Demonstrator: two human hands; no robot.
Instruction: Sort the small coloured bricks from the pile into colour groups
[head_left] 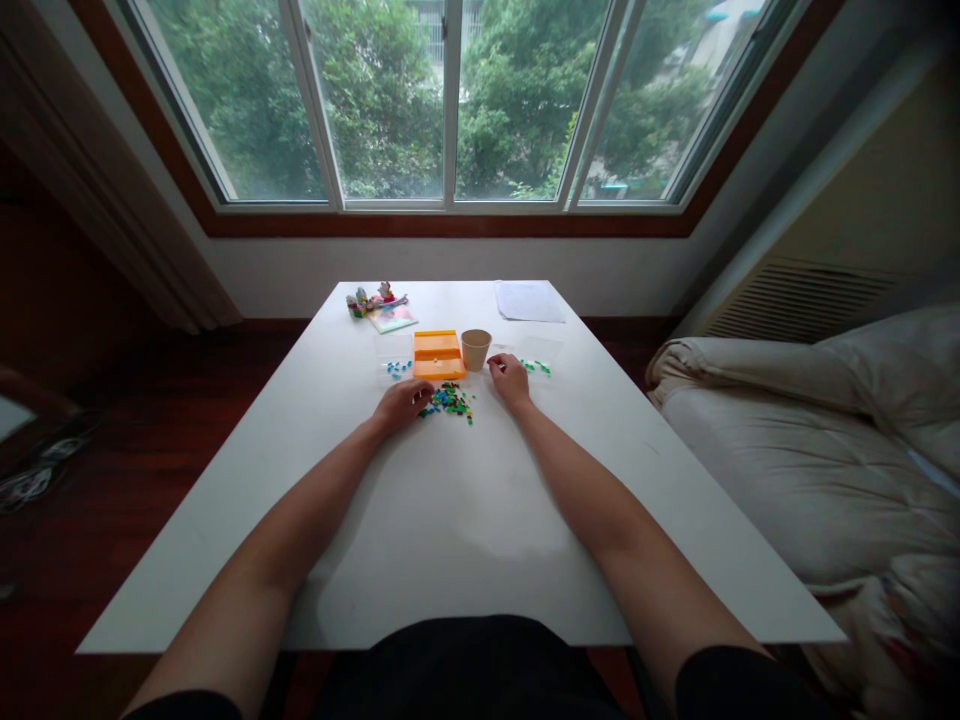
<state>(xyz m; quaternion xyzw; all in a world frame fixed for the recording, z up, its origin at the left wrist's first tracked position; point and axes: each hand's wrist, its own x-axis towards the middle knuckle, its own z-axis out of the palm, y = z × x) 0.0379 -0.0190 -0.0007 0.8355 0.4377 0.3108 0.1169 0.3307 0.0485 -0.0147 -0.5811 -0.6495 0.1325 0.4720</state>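
Observation:
A loose pile of tiny toy bricks (452,399), mostly green, blue and yellow, lies on the white table. At its left edge is my left hand (403,403), fingers bent together and touching the outer pieces; whatever they grip is too small to name. My right hand (511,381) is closed in a pinch just right of the brown paper cup (476,352), its fingertips hiding anything held. Behind the pile sits an open orange plastic box (438,373). Small blue bricks (399,369) are left of the box, and green bricks (537,368) lie right of my right hand.
Small colourful figures (373,300) and a printed sheet (393,318) are at the table's back left. White papers (529,301) lie at the back right. A pale sofa (750,460) stands along the table's right side, and a window wall is beyond the far edge.

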